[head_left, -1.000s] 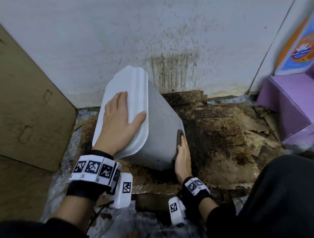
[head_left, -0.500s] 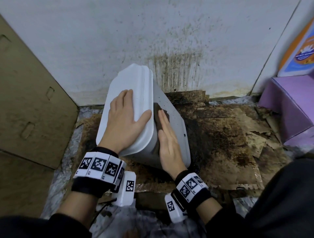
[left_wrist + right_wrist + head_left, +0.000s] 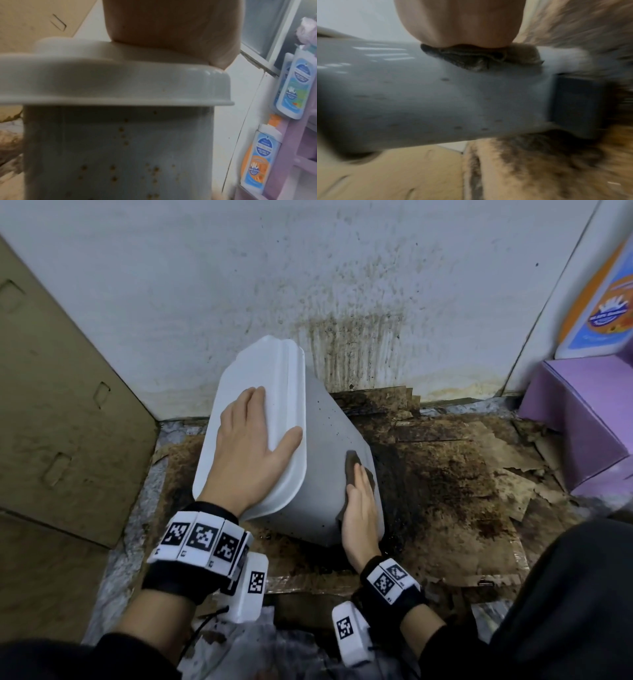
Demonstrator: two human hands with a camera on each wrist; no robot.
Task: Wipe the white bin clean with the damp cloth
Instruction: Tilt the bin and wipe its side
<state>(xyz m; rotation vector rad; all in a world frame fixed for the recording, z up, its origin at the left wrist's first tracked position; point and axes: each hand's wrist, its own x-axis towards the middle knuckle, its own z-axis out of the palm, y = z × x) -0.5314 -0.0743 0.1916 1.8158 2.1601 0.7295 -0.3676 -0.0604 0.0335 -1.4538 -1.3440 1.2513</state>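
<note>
Head view, left to right: cardboard panel (image 3: 68,405) at far left; left hand (image 3: 253,453) flat on lid (image 3: 260,392) of white bin (image 3: 329,460), fingers straight, steadying, no grip. Bin tilted on stained floor cardboard (image 3: 445,474), long axis running lid upper left to base lower right. Right hand (image 3: 361,518) nearer the base, fingers straight, pressing damp cloth (image 3: 352,470) against the right side wall. Specks across near wall; room rightward before purple box (image 3: 582,419).
</note>
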